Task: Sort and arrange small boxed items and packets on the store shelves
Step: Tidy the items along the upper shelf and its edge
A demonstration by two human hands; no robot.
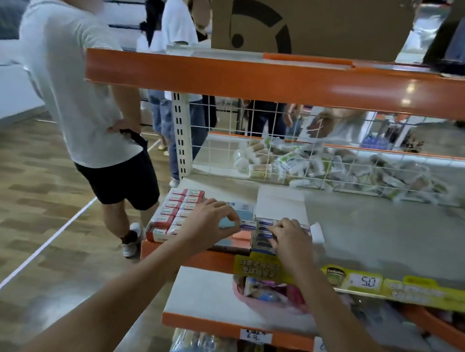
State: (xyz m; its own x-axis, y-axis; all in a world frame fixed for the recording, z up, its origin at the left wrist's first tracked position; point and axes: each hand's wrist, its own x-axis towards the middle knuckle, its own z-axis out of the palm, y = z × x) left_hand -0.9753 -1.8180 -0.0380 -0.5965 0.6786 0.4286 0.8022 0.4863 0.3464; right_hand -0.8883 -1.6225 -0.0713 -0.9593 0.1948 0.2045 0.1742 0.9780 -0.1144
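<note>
Two bare forearms are stretched from the lower frame to the front left corner of the middle shelf (376, 232); the left hand (209, 226) is laid on a pale blue box (228, 223), which is pinched between thumb and curled forefinger; the right hand (290, 239) is bent over a row of small dark blue boxes (263, 237) just beside it, the fingertips pressed among them, though it cannot be told whether any one box is actually held. At the left edge of the same shelf a block of red and white boxes (178, 213) is packed in tidy rows, touching the blue group; a white cap or tube end (317, 233) is seen just right of the right hand. Along the back edge, a wire basket (340, 169) of loose packets is set.

The boxes are judged light, stiff cardboard, easily crushed at the corners and apt to slide on one another; they are best taken by the two long sides, near the middle, so that neighbours are not dragged out of line. On the shelf below, a pink basket (270, 304) of mixed packets is kept.
</note>
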